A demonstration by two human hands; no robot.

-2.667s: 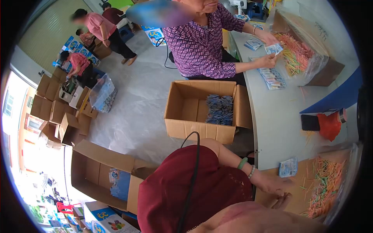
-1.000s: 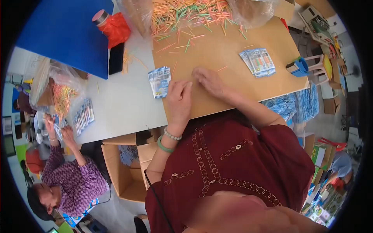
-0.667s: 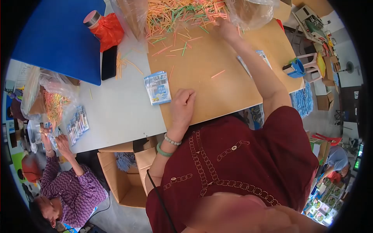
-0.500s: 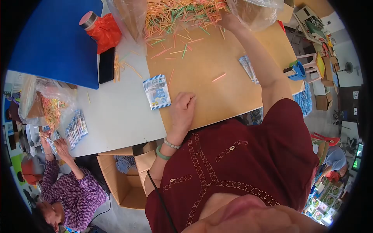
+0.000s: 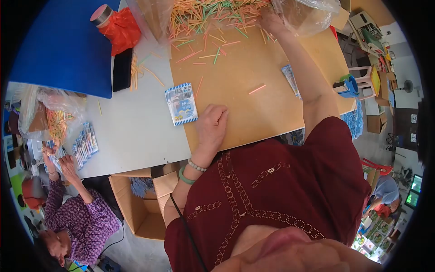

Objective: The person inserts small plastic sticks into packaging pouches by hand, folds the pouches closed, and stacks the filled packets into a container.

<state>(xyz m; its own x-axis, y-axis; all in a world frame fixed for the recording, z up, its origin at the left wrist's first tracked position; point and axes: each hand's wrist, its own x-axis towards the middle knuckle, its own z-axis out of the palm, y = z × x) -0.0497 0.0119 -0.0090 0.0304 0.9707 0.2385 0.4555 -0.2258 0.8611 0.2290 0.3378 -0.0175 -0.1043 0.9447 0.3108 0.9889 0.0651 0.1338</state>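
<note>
My left hand [image 5: 212,123], with beads and a green bangle at the wrist, rests curled into a loose fist on the brown board [image 5: 235,99]; nothing shows in it. Just left of it lies a blue-and-white packet [image 5: 181,105]. My right hand [image 5: 272,21] reaches to the right edge of a heap of coloured sticks [image 5: 213,16], beside clear plastic [image 5: 310,16]; its fingertips are hard to make out. Beside my right forearm, more packets [image 5: 290,79] show in part. A single pink stick [image 5: 257,89] lies on the board between my arms.
A blue panel [image 5: 59,50], a red-wrapped container [image 5: 120,31] and a black phone [image 5: 122,70] are at the upper left. At the lower left, a co-worker [image 5: 84,215] handles packets near another stick heap [image 5: 59,124]. An open carton [image 5: 140,211] stands below the table.
The view has swung from the room to the table. My right hand has moved from near my left hand up to the stick heap. My left hand has stayed low on the board, curled.
</note>
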